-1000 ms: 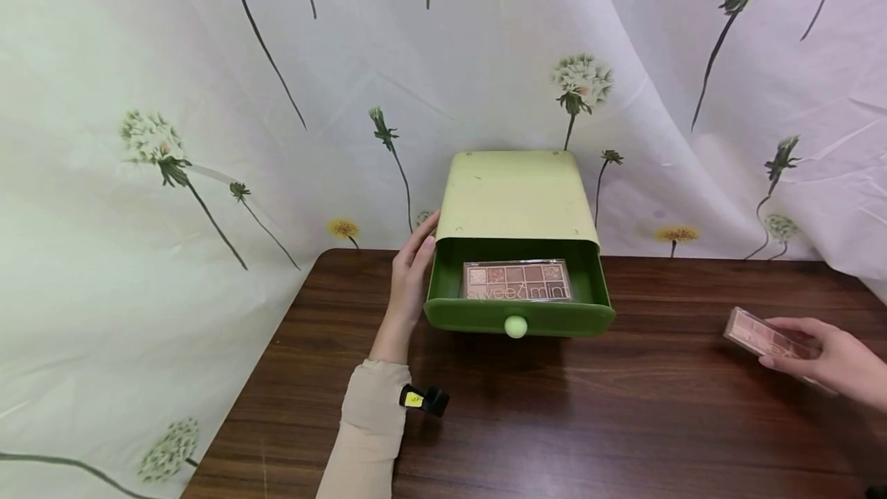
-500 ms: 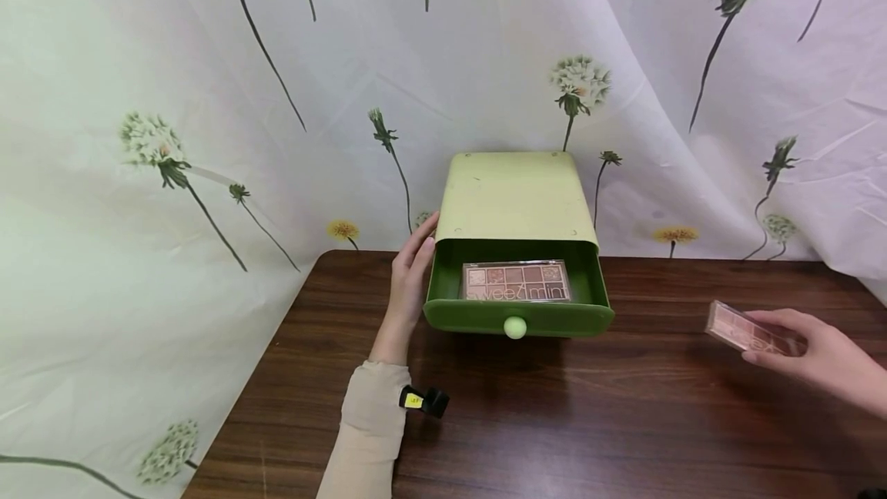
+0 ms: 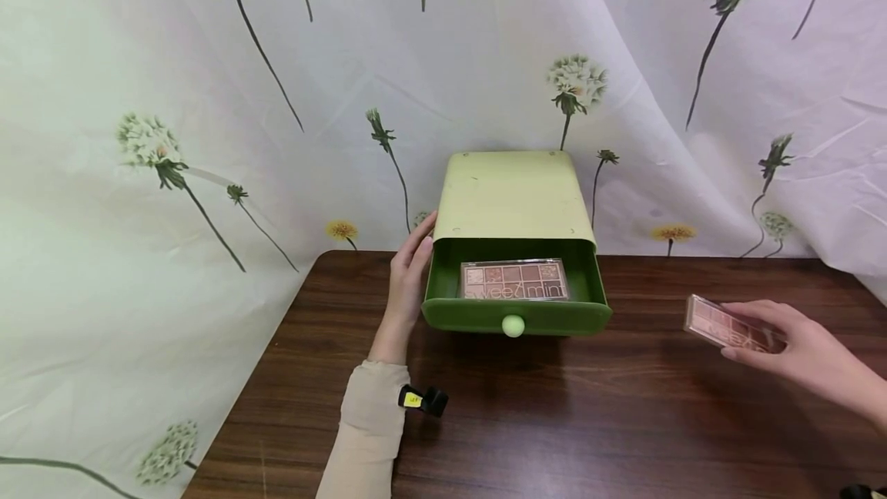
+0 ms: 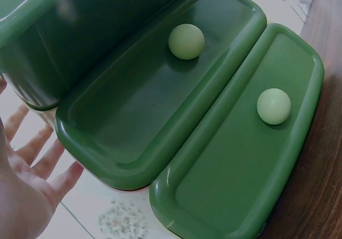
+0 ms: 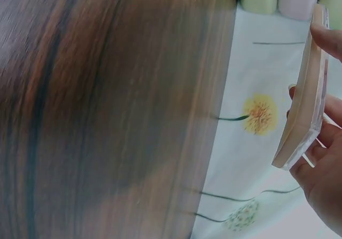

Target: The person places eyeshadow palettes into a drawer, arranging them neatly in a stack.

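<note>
A small drawer cabinet (image 3: 513, 195) with a pale yellow-green top stands at the back of the table. Its green top drawer (image 3: 466, 316) is pulled out. Inside lies an eyeshadow palette (image 3: 514, 281) with a clear lid. My left hand (image 3: 407, 279) rests against the cabinet's left side; in the left wrist view its fingers (image 4: 33, 145) are spread and nearly straight. Over the table to the right, my right hand (image 3: 807, 345) pinches a second eyeshadow palette (image 3: 724, 323) between thumb and fingers, apart from the drawer. That palette (image 5: 303, 100) appears edge-on in the right wrist view.
Two lower drawers, a middle one (image 4: 125, 116) and a bottom one (image 4: 230, 159), are closed, each with a round pale knob. The dark wooden table (image 3: 624, 422) ends at a flower-printed cloth (image 3: 499, 60) behind. A black wrist camera (image 3: 433, 401) sits on the left sleeve.
My right hand has moved left toward the cabinet, carrying the eyeshadow palette. The left hand, the drawer and the palette inside it have kept their places.
</note>
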{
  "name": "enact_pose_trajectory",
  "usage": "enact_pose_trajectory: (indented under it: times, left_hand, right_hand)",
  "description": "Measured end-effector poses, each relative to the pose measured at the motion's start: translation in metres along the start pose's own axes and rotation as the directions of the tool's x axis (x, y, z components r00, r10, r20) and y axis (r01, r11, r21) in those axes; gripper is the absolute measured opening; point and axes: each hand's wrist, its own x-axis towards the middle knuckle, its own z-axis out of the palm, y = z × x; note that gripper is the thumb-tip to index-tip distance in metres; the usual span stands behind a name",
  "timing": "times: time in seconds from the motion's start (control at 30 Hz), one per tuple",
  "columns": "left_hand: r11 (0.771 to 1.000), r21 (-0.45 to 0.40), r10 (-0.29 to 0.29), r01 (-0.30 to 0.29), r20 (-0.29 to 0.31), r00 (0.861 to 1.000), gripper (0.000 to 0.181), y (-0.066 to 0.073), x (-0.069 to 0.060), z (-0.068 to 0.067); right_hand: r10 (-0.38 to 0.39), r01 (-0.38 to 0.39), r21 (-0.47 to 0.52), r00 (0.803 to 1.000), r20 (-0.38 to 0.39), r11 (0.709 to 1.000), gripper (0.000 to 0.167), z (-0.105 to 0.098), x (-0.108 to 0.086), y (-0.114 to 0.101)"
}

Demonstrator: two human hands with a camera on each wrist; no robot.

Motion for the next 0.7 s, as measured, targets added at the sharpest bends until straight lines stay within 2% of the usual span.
enact_pose_trajectory:
  times: [0.13, 0.37, 0.7]
  left_hand:
    - [1.0, -0.011, 0.002, -0.002, 0.002, 1.0, 0.049, -0.001, 0.001, 0.0]
    - [1.0, -0.007, 0.005, -0.005, -0.001, 1.0, 0.049, -0.002, 0.001, 0.0]
    - [1.0, 0.001, -0.002, 0.002, -0.004, 1.0, 0.049, -0.001, 0.001, -0.001]
  right_hand:
    - [-0.006, 0.006, -0.001, 1.0, -0.018, 1.0, 0.062, 0.001, 0.001, -0.01]
    - [-0.06, 0.063, 0.033, 0.994, -0.088, 0.997, 0.062, 0.003, 0.001, -0.028]
    - [-0.131, 0.136, 0.03, 0.983, -0.13, 0.99, 0.065, 0.006, 0.002, -0.051]
